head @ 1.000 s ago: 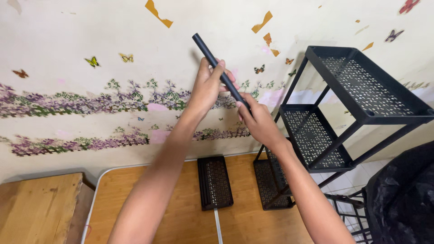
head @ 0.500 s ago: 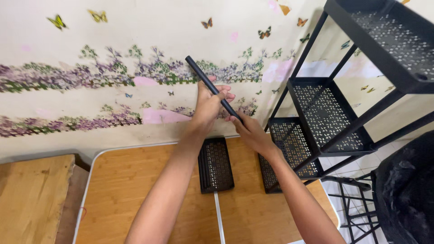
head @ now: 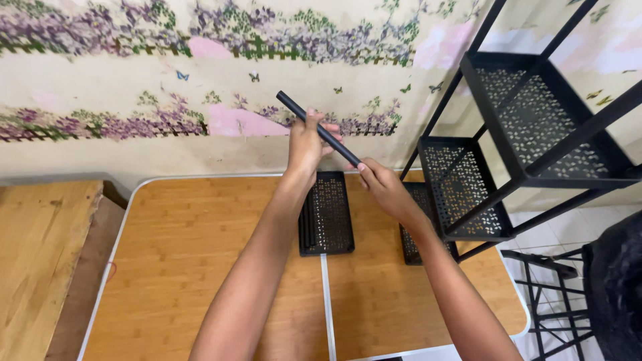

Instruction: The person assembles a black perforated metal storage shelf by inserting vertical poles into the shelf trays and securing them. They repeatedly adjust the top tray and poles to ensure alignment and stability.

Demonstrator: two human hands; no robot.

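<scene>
Two hands on black tube [head: 318, 128]: left hand [head: 305, 142] wrapped mid-tube, right hand [head: 379, 183] pinching lower end, above perforated tray [head: 326, 214] on table [head: 200, 254].

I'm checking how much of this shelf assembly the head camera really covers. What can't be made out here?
- Lower end of the black tube: hidden inside the right hand.
- Left hand: palm faces away, so the grip is unseen.
- Black rack: top and right side cut off by the frame edges.
- Second tray: mostly behind the right forearm and the rack.
- Dark object at far right: cut off, unidentifiable.
</scene>
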